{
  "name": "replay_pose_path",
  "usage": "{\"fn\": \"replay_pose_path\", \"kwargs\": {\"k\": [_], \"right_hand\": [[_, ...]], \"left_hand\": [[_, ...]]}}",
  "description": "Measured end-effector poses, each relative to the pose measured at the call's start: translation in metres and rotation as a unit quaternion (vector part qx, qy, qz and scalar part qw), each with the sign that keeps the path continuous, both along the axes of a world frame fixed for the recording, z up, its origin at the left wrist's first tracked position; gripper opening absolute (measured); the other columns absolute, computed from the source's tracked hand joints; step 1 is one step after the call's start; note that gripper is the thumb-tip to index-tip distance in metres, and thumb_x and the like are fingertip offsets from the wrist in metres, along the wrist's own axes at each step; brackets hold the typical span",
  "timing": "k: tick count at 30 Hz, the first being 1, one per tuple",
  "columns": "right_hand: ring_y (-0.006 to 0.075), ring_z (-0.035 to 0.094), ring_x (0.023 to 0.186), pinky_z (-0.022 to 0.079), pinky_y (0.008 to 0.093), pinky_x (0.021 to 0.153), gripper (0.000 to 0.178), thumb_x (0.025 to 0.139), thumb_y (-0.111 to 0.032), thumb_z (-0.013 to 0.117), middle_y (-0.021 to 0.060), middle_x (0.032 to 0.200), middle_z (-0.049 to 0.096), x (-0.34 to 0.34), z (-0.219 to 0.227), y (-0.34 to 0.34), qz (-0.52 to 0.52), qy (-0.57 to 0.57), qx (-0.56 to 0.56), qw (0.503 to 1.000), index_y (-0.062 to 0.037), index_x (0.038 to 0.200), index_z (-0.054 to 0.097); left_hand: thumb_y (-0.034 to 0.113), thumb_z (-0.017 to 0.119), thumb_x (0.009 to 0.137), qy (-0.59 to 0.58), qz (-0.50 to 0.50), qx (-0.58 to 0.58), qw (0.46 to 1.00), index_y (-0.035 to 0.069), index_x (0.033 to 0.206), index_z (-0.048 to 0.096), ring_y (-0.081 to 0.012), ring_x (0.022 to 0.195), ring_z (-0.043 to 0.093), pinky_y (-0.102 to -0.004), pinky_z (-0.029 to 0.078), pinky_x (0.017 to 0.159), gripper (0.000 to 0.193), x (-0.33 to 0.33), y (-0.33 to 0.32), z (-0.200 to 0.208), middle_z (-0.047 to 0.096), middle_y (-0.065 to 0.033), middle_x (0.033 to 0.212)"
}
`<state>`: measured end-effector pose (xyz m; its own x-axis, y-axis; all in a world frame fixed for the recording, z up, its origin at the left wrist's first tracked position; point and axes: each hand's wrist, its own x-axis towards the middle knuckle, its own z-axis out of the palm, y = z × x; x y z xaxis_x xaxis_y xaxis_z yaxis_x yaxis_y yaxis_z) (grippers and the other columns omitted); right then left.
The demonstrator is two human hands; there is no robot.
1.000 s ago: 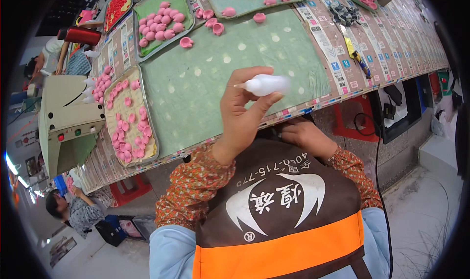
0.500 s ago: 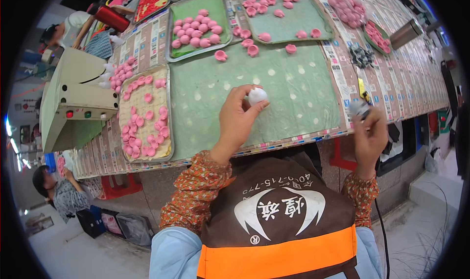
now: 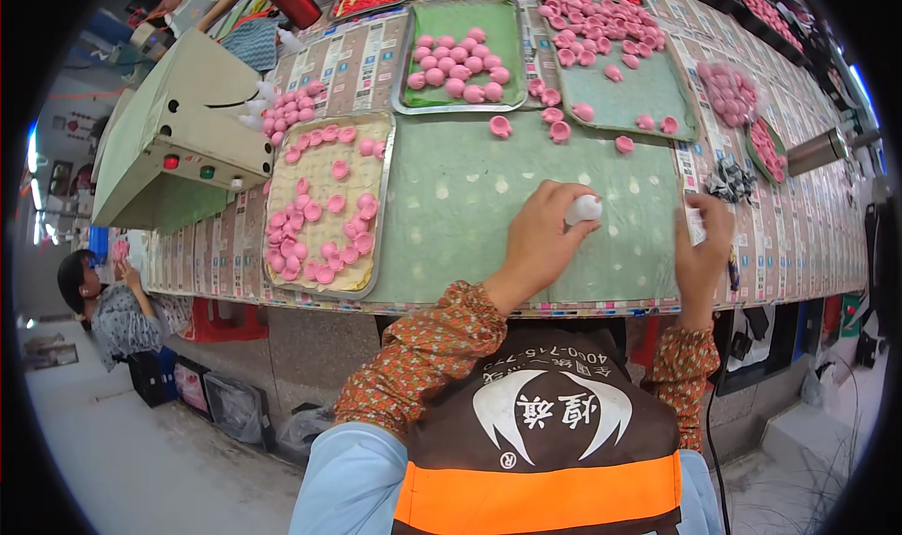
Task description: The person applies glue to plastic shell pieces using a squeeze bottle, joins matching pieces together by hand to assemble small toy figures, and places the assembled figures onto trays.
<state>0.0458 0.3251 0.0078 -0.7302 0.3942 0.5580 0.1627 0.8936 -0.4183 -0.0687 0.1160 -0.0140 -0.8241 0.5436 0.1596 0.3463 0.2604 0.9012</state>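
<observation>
Above the green dotted cloth (image 3: 470,197), my left hand (image 3: 545,239) holds a small white rounded piece (image 3: 584,209) between thumb and fingers. To its right, my right hand (image 3: 705,248) is closed around a small pale thing (image 3: 694,225), mostly hidden by the fingers. Pink hollow cup-shaped pieces (image 3: 500,126) lie along the cloth's far edge. Left of the cloth, a metal tray (image 3: 378,244) with a cream lining holds several more pink cups. A green-lined tray (image 3: 406,75) with pink rounded pieces stands beyond the cloth.
A cream machine with buttons (image 3: 178,150) stands at the left. Far right are a bag of pink pieces (image 3: 728,93), a dark crumpled bundle (image 3: 731,180), a green dish (image 3: 766,150) and a metal cylinder (image 3: 817,153). Another person (image 3: 113,300) is at the table's left end.
The view has shifted, so the table sits further right and lower. My left hand still holds the white piece. My right hand has come in over the table, closer to the left.
</observation>
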Motion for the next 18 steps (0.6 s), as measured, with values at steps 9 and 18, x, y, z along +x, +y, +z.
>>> {"fn": "replay_pose_path", "kwargs": {"k": [9,18], "right_hand": [[0.0235,0.052,0.093,0.044,0.0324,0.081,0.037,0.079,-0.007,0.073,0.0089,0.105,0.059,-0.047,-0.019,-0.072,0.190,-0.079,-0.245,0.947,-0.0055,0.115,0.063],[0.0152,0.054,0.092,0.044,0.0275,0.083,0.022,0.090,-0.010,0.068,0.0047,0.101,0.062,-0.038,-0.035,-0.064,0.174,-0.076,-0.347,0.918,-0.0021,0.109,0.061]], "left_hand": [[0.002,0.066,0.084,-0.092,-0.027,0.058,0.994,0.010,0.121,0.059,-0.0182,0.086,0.066,-0.0319,0.052,0.076,0.038,0.001,-0.033,0.004,0.064,-0.0072,0.116],[0.012,0.058,0.095,0.020,0.180,-0.072,0.981,0.006,0.104,0.069,-0.0179,0.080,0.062,-0.0274,0.047,0.070,0.016,-0.051,-0.181,0.032,0.067,-0.0078,0.101]]}}
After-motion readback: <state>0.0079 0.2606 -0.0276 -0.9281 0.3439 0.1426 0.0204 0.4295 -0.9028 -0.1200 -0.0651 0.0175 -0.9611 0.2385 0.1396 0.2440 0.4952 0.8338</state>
